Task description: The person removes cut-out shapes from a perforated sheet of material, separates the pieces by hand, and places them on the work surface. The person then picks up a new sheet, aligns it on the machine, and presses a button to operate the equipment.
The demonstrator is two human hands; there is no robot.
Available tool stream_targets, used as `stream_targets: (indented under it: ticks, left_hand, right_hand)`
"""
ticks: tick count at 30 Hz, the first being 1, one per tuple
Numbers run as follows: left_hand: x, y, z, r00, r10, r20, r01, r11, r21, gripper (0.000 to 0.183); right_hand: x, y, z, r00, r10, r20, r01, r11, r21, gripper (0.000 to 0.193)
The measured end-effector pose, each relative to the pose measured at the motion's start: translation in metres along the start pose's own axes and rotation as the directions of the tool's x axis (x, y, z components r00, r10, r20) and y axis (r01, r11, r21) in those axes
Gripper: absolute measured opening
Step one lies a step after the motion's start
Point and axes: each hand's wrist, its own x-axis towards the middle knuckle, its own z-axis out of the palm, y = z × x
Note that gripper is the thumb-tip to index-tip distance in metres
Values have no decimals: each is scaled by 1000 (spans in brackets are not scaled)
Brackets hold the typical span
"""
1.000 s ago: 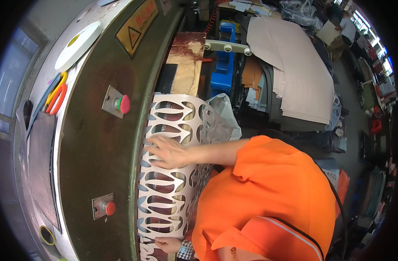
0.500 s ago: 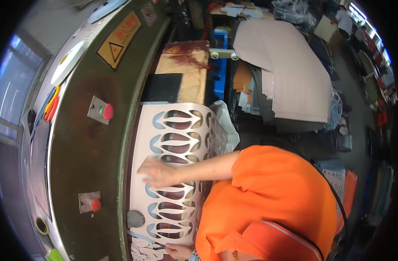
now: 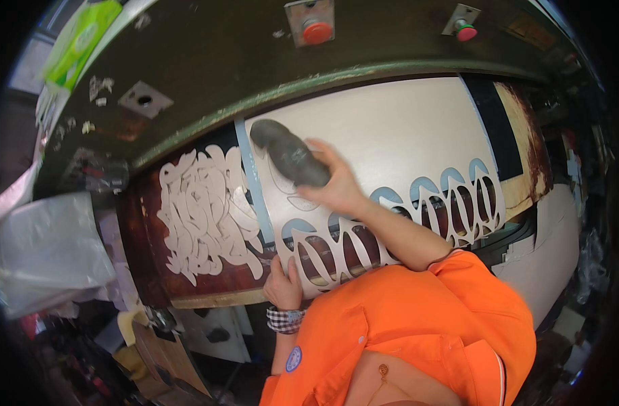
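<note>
A pale pinkish sheet [image 3: 404, 118] lies on the press bed, with rows of curved openings cut through its near part. My right hand [image 3: 336, 184] is closed around the near end of a dark grey, curved cutting die [image 3: 292, 155], tilted over the sheet's left part and blurred by motion. Beneath the die, a curved outline shows faintly on the sheet. At the sheet's near left corner, my left hand [image 3: 284, 287] pinches the edge between thumb and fingers. Left of the sheet, a pile of curved cut pieces [image 3: 208, 210] rests on the dark red board [image 3: 181, 287].
The dark green press beam [image 3: 221, 54] spans the far side, bearing a red button [image 3: 316, 32] and a pinkish-red one [image 3: 465, 32]. A blue strip [image 3: 254, 183] runs along the sheet's left edge. Clear plastic bags [image 3: 59, 250] hang at left; stacked pale sheets [image 3: 542, 257] stand at right.
The view has swung left, bringing the cut pieces into full view. My right hand, empty over the sheet before, now holds the grey die, which lay near the sheet's left end.
</note>
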Motion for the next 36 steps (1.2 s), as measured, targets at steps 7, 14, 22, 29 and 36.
stream_targets:
  ticks: [7, 14, 22, 29, 36]
  left_hand:
    - [13, 4, -3, 999, 2, 52, -1, 1000, -11, 28]
    - [20, 4, -1, 999, 27, 30, -25, 998, -65, 28]
    - [22, -9, 8, 985, 105, -134, -114, 991, -66, 30]
    - [21, -5, 8, 984, 63, -169, -90, 983, -157, 32]
    - [24, -3, 6, 967, 127, -222, -166, 972, -167, 23]
  right_hand:
    - [-6, -7, -48, 985, -172, 19, 153, 811, -565, 80]
    - [-7, 16, -47, 933, -348, 91, 294, 591, -751, 78]
    - [-3, -62, -191, 634, -535, -559, 26, 737, -675, 19]
    - [-75, -107, -231, 525, -776, -349, 51, 438, -897, 40]
    - [-141, -73, -274, 584, -789, -190, 41, 262, -964, 34]
